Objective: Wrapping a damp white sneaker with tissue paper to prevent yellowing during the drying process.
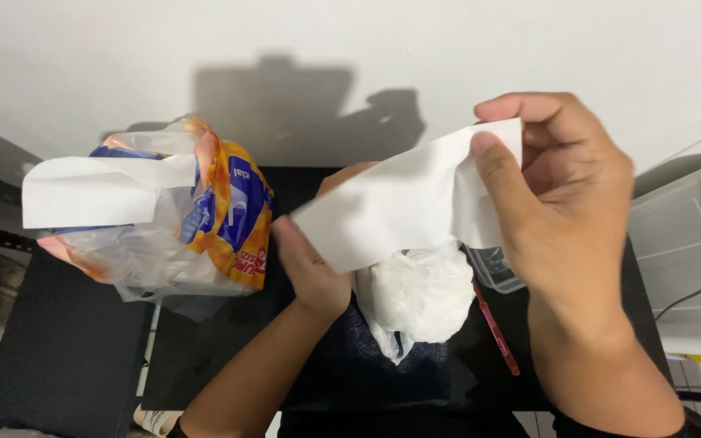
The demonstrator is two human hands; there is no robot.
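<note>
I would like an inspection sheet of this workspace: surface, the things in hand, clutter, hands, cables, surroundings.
Surface: black table, dark and mostly covered in the middle.
Things in hand: white tissue sheet, held spread between both hands; white plastic bag lies under it.
Clutter: orange and blue tissue pack at left with a sheet sticking out; clear plastic container; red pen.
Hands: left hand grips the sheet's lower corner; right hand pinches its upper corner.
Cables: one dark cable at right.
Surroundings: white wall behind; pale lidded box at right.
</note>
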